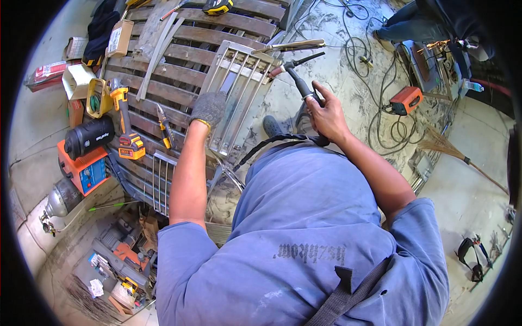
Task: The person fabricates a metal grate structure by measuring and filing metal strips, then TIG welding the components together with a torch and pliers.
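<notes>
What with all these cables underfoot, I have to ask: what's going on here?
The person's gloved left hand rests on a metal grille lying on a slatted bench. The bare right hand grips a torch, its tip close to the grille's far corner. A drill and pliers lie on the bench beside the grille.

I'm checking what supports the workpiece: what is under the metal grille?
The metal grille lies on the bench's brown slats, which show between its bars. The gloved left hand rests on its near edge, covering what is beneath there. The right hand holds a torch.
</notes>
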### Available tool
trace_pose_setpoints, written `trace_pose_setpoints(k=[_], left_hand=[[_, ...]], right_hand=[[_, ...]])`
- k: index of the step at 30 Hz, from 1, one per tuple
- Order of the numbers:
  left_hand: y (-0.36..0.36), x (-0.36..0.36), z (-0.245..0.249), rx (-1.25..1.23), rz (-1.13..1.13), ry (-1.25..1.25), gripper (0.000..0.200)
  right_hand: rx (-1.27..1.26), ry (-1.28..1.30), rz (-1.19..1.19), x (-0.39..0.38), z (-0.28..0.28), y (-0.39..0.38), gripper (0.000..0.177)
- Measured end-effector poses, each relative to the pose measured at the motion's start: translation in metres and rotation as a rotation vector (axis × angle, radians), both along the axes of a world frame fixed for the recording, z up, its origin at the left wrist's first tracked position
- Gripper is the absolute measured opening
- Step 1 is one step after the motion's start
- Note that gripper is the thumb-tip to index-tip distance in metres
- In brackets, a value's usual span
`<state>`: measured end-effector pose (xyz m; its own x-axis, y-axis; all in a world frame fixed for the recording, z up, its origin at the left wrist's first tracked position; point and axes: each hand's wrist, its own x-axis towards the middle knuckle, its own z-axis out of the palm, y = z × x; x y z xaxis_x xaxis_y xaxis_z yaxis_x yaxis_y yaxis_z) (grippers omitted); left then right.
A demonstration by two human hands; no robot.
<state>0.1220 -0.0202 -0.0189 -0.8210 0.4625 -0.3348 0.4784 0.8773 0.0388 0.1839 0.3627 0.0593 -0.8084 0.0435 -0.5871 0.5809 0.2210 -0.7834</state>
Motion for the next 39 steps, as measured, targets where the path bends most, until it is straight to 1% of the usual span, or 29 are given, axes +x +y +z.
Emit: trace_pose_setpoints(k=[3,6,12,15,30,32,33,37,38,39], left_hand=[[0.003,-0.001,0.003,-0.007,0.011,-0.011,0.024],[0.003,-0.002,0.003,-0.002,0.021,-0.023,0.025],[0.003,-0.003,0.003,-0.013,0.031,-0.047,0.027],[0.004,-0.005,0.002,-0.020,0.031,-0.057,0.027],[0.001,-0.006,-0.003,-0.044,0.026,-0.076,0.028],[0.000,-0.006,-0.001,-0.055,0.006,-0.090,0.028],[-0.001,-0.005,-0.003,-0.057,0.011,-0.083,0.028],[0.001,-0.006,-0.003,-0.064,0.028,-0.059,0.027],[0.002,-0.005,-0.001,-0.116,-0.018,-0.064,0.027],[0.008,-0.005,0.011,-0.169,-0.064,-0.070,0.026]], right_hand=[[-0.015,-0.019,-0.009,0.000,0.004,-0.002,0.063],[0.023,0.052,-0.002,0.004,-0.003,-0.005,0.063],[0.000,0.049,-0.041,0.009,-0.001,-0.012,0.062],[-0.045,0.006,-0.062,0.008,0.004,-0.014,0.062],[-0.069,0.036,-0.052,0.008,0.005,-0.017,0.062],[-0.089,0.131,-0.034,0.009,0.016,-0.019,0.061],[-0.110,0.098,-0.027,0.008,0.024,-0.019,0.060],[-0.140,-0.021,-0.041,0.008,0.017,-0.015,0.059],[-0.145,-0.027,-0.051,0.008,0.017,-0.016,0.059],[-0.150,-0.034,-0.060,0.008,0.017,-0.016,0.060]])
